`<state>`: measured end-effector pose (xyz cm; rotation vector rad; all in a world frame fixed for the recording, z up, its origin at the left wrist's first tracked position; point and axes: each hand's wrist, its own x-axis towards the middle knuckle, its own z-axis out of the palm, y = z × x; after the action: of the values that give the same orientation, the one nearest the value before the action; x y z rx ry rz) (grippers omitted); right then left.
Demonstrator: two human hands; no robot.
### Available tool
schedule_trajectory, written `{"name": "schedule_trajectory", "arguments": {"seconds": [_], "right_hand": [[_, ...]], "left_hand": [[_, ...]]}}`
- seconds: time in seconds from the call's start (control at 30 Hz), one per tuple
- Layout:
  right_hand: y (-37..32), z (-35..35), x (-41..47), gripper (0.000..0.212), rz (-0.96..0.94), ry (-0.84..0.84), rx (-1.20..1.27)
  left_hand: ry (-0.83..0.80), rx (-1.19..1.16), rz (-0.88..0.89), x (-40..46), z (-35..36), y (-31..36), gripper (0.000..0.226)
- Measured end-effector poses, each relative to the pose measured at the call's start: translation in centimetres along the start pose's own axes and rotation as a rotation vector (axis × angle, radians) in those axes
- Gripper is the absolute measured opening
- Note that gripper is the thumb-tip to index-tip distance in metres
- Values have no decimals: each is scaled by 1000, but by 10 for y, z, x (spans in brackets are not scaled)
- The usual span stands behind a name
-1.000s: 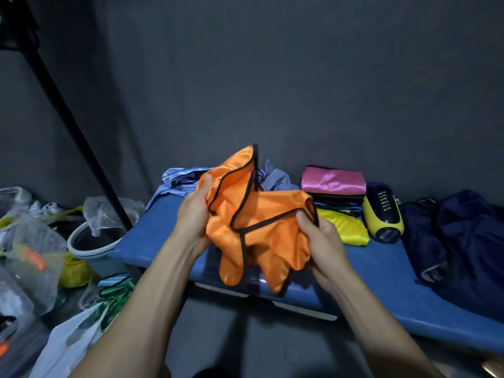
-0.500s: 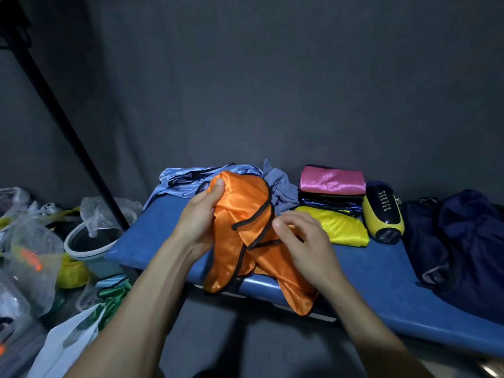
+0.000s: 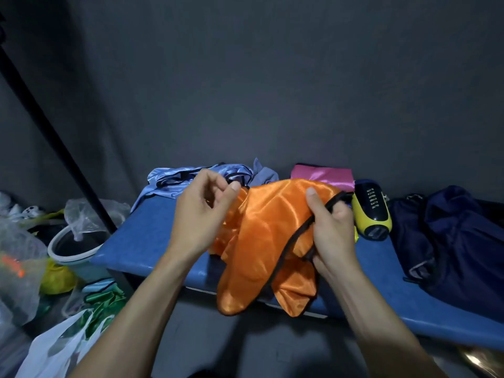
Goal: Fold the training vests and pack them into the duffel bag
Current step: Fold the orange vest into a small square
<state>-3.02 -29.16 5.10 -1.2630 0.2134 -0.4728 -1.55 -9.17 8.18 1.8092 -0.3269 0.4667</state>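
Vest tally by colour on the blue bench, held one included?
Orange: 1, the orange vest, gripped by the right hand; left hand at its edge
Light blue: 1, crumpled light blue vest
Pink: 1, folded pink vest
Total: 3 plainly visible; anything behind the hands is hidden.

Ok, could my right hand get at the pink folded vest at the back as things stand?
Probably not right away: the right hand grips the orange vest, which is bunched in front of the pink vest. Nothing else seems to block it.
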Motion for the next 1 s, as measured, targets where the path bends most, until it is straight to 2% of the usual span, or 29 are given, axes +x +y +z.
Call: {"name": "schedule_trajectory", "arguments": {"seconds": [0.1, 0.17, 0.2, 0.27, 0.37, 0.47, 0.57, 0.7, 0.8, 0.9, 1.0], "right_hand": [[-27, 10, 7, 18, -29, -112, 76], [-48, 22, 12, 21, -70, -211, 38], [-61, 29, 15, 31, -99, -264, -7], [-88, 44, 18, 54, -192, -365, -141], [-134, 64, 18, 57, -365, -414, -261], [-185, 73, 17, 51, -480, -389, -280], [-230, 67, 24, 26, -508, -293, -252], [-263, 52, 31, 14, -461, -201, -162], [-263, 45, 31, 21, -369, -128, -132], [-259, 35, 30, 14, -301, -53, -136], [-254, 24, 27, 24, -219, 13, -145]], "left_hand": [[-197, -81, 55, -14, 8, 25, 22], [-288, -19, 70, -22, 17, 33, 47], [-300, 18, 98, -23, 20, 36, 58], [-280, 21, 179, -22, 23, 44, 69], [-124, 79, 254, -11, 24, 68, 60], [-75, 85, 213, 6, 11, 94, 35], [-94, 100, 230, 21, -15, 111, 9], [-136, 111, 255, 29, -44, 133, 6], [-254, 145, 230, 37, -60, 140, 6], [-373, 112, 169, 42, -76, 148, 11], [-416, 84, 168, 44, -91, 159, 18]]}}
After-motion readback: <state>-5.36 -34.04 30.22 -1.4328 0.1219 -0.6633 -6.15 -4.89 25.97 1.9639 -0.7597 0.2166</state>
